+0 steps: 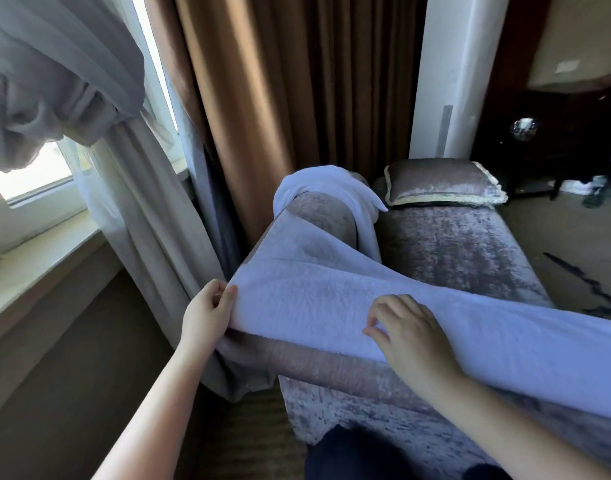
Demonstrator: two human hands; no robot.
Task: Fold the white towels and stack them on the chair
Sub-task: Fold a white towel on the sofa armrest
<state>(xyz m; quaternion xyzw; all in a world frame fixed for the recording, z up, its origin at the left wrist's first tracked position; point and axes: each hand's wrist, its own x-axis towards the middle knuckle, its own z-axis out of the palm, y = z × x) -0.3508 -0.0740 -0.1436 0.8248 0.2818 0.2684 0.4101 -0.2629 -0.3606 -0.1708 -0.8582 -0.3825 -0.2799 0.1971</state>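
Dark cloth at the bottom edge, the person's leg (359, 455), is the nearest thing in view. Just beyond it is the rolled near rail of a grey-mauve velvet chair (332, 367).

White towel (332, 296) is spread flat over that rail. It runs from a corner at the left out past the right edge of the view, and its far part overhangs the seat.

Left grip (207, 313), a bare hand, is narrow, pinching the towel's left corner between thumb and fingers. Right grip (404, 334) sits on the near hem with fingers curled, thumb and forefinger nipping a small fold of the cloth.

Further back, a second towel (318, 183), white and unfolded, is draped over the chair's far rolled arm, with one tail hanging toward the seat. Just right of it a velvet cushion (442, 183) with pale piping lies at the far end of the seat. A black cable (581, 282) trails on the carpet to the right of the chair.

Behind the chair hangs a brown curtain (280, 81). To its left are a pale sheer curtain (141, 202), gathered up high, and a window sill (37, 261). A white pillar (449, 74) stands right of the brown curtain.

Far right is a dark cabinet (546, 147) with a shiny round knob. Above it a beige lampshade (588, 32) bears a small pale label (567, 66) — too blurred to read.
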